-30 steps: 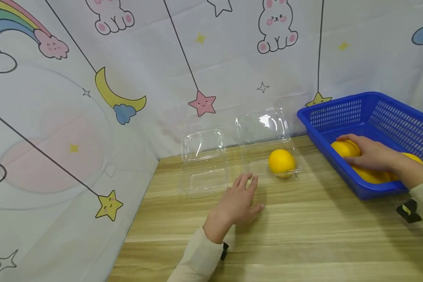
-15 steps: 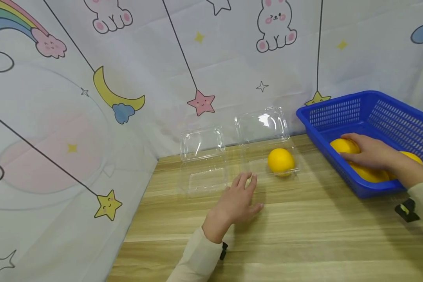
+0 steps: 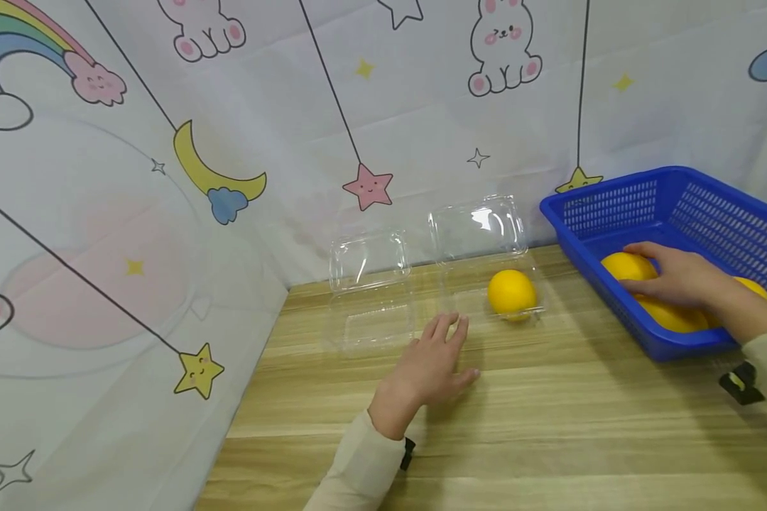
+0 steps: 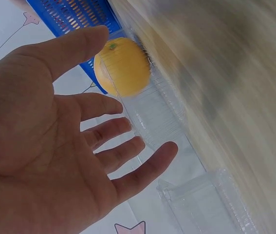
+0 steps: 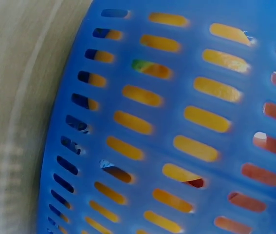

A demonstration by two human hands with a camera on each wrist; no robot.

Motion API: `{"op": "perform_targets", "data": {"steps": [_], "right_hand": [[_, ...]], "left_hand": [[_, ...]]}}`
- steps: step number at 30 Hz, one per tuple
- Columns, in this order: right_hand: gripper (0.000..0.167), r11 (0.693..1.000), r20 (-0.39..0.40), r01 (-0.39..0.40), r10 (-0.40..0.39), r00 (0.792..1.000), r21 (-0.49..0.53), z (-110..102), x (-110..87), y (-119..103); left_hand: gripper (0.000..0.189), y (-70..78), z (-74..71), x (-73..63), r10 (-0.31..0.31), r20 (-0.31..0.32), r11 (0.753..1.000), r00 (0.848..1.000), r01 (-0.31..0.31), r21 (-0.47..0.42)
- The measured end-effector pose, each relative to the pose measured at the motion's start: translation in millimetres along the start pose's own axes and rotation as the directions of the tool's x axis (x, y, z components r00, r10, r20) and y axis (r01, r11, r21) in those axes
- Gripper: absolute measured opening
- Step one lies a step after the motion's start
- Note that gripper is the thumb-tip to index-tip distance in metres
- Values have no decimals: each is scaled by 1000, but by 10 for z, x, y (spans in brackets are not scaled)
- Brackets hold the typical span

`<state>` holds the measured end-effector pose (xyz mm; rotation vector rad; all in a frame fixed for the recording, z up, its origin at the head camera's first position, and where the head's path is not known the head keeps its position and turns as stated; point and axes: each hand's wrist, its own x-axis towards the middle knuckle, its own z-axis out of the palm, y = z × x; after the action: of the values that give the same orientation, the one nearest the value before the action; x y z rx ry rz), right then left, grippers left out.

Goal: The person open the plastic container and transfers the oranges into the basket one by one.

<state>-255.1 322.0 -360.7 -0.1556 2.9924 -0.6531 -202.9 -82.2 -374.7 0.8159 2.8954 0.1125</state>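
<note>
In the head view my right hand (image 3: 684, 280) is inside the blue basket (image 3: 667, 346), its thumb and fingers curled round an orange (image 3: 628, 266). Through the slots in the right wrist view, orange fruit and parts of the hand show, but the grip is hidden. My left hand (image 3: 427, 369) has its fingers spread and holds nothing, just in front of two clear plastic clamshell boxes. One orange (image 3: 511, 292) sits in the base of the right clamshell box (image 3: 476, 231). The left clamshell box (image 3: 371, 319) stands with its lid up and nothing inside.
More oranges (image 3: 674, 316) lie in the basket under and beside my right hand. A white cartoon-printed cloth (image 3: 415, 128) rises behind and to the left of the wooden table (image 3: 537, 433). The boxes' raised lids stand close to it.
My right fingers and thumb have shifted slightly on the orange in the basket. The left hand, the boxes and the orange in the right box have stayed put.
</note>
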Motion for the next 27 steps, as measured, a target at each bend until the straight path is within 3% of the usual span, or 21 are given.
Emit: {"op": "perform_targets", "data": {"steps": [6,8,11,15,21,27], "right_hand": [[88,1000,-33,-26,26,999,11,-23,8,-73],[87,999,-104,-39,40,994,11,-42,-8,-129],[80,998,-239,-56,61,969,25,-83,-52,-282],[69,998,-346,-2,24,938,64,-87,-98,-618],[61,993,-317,115,-112,942,-8,79,-135,-1144],[59,985,-239,170,-168,956,-14,314,-74,-1419]], "left_hand": [[80,-13,13,-4,-14,-10,1000,1000,13,-28],[80,-16,24,-5,-15,-14,999,1000,14,-39],[80,-23,36,-6,-11,-22,998,1000,10,-60],[80,-39,37,-13,-8,-28,997,1000,5,-74],[81,-52,59,-18,-6,-28,997,1000,4,-75],[83,-46,78,-11,-8,-20,997,1000,7,-77]]}}
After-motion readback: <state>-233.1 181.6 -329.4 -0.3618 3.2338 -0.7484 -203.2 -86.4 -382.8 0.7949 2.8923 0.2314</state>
